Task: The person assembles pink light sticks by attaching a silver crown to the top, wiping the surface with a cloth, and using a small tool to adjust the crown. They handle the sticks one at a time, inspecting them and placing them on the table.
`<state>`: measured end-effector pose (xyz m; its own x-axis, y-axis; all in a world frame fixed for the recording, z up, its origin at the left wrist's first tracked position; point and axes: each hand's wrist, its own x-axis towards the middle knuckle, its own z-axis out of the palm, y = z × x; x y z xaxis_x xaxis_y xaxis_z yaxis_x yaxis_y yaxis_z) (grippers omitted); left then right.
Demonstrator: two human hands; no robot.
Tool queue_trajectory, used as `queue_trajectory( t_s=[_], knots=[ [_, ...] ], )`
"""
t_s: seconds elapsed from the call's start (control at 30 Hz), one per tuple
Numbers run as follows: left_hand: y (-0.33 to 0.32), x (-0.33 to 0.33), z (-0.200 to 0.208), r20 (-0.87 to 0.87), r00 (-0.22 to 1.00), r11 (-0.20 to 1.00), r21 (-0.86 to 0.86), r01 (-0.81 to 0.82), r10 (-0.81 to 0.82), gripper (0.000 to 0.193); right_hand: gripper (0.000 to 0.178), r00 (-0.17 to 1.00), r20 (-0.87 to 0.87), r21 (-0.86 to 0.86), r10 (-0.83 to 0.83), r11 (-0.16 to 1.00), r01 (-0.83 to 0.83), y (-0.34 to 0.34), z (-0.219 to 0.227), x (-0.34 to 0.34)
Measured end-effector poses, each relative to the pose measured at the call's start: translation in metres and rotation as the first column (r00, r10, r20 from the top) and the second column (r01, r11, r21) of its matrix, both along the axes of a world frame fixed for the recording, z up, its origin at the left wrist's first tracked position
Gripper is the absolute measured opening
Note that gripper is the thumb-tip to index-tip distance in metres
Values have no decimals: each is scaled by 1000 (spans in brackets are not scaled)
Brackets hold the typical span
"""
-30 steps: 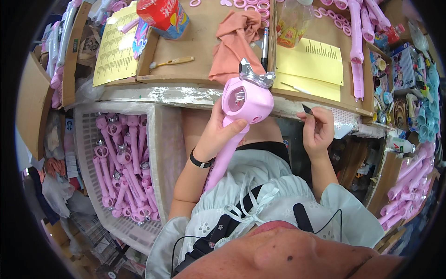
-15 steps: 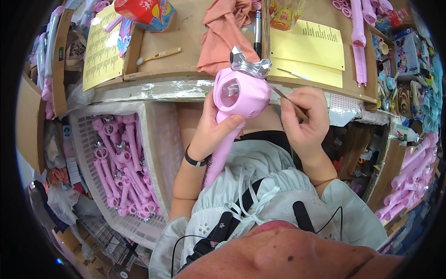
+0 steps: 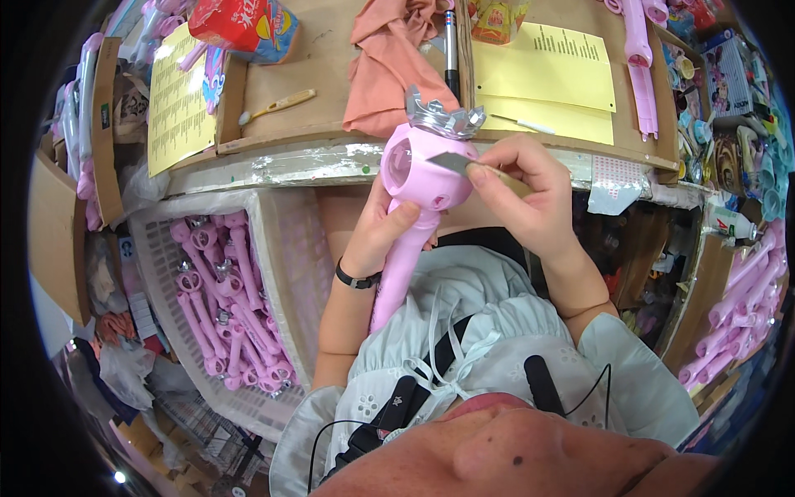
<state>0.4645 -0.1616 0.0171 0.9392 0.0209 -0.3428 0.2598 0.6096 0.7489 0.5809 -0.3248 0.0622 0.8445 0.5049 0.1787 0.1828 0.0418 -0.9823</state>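
Upright in front of me is a pink toy wand with a round, hollow window in its head and a silver crown on top. My left hand is closed around the wand just below the head, thumb across the front. Between the thumb and fingers of my right hand is a small knife with a dark, pointed blade. Its blade lies across the wand's head, right of the window; whether it touches the plastic I cannot tell. My right fingers hide most of the handle.
To the left, a white basket holds several similar wands. On the bench lie an orange cloth, a toothbrush, a marker, a white-handled thin tool and yellow sheets. More pink wand parts are piled at the right.
The knife has come left and its blade now shows across the front of the wand's head. The wand has turned a little, its window facing further left. My left hand keeps its hold.
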Motion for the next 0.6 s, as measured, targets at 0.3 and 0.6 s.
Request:
queue_trajectory(
  t_s=[0.3,0.6],
  knots=[
    [3,0,-4,6,1000,1000,-24,20,-20,75,6,989,148,-174,21,985,5,-27,5,18],
    [3,0,-3,15,1000,999,-43,21,-20,70,7,967,255,-154,28,988,12,-25,6,18]
  ],
)
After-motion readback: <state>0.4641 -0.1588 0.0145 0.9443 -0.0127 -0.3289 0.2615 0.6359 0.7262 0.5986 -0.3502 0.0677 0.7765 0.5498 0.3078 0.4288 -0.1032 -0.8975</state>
